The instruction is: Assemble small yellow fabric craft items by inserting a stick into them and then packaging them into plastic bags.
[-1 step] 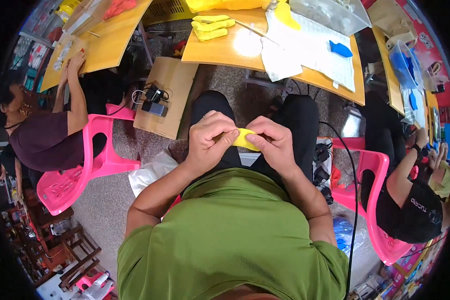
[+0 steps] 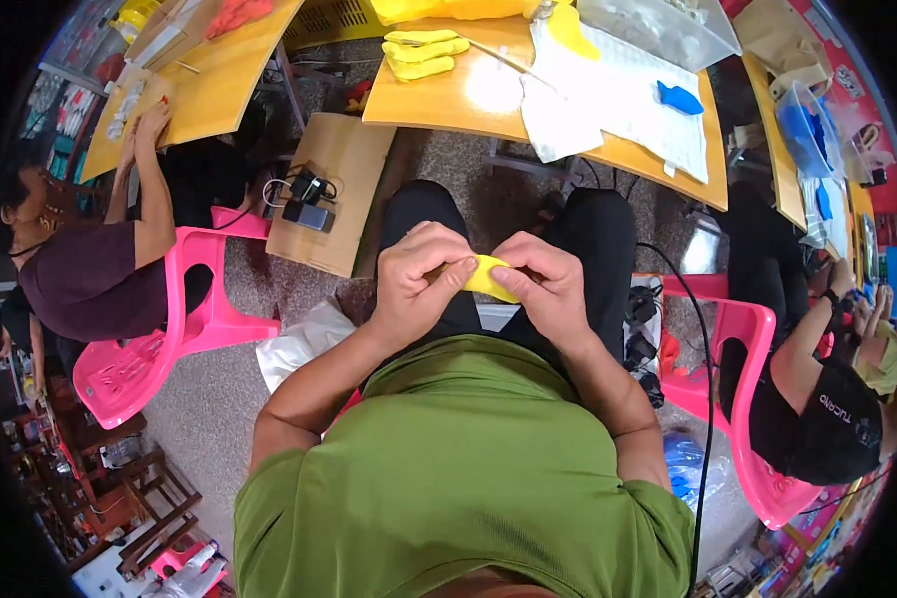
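head view:
left hand (image 2: 424, 284): pinching left end of yellow piece (image 2: 490, 278)
right hand (image 2: 546, 289): pinching its right end
yellow piece: between both hands, over lap, well short of wooden table (image 2: 468, 105)
yellow gloves (image 2: 424, 53): on that table

Both forearms come up from the lower edge and meet over the lap, left hand (image 2: 424, 284) and right hand (image 2: 548, 289) side by side, knuckles up, fingers (image 2: 458, 261) curled inward, thumbs pinching toward each other.
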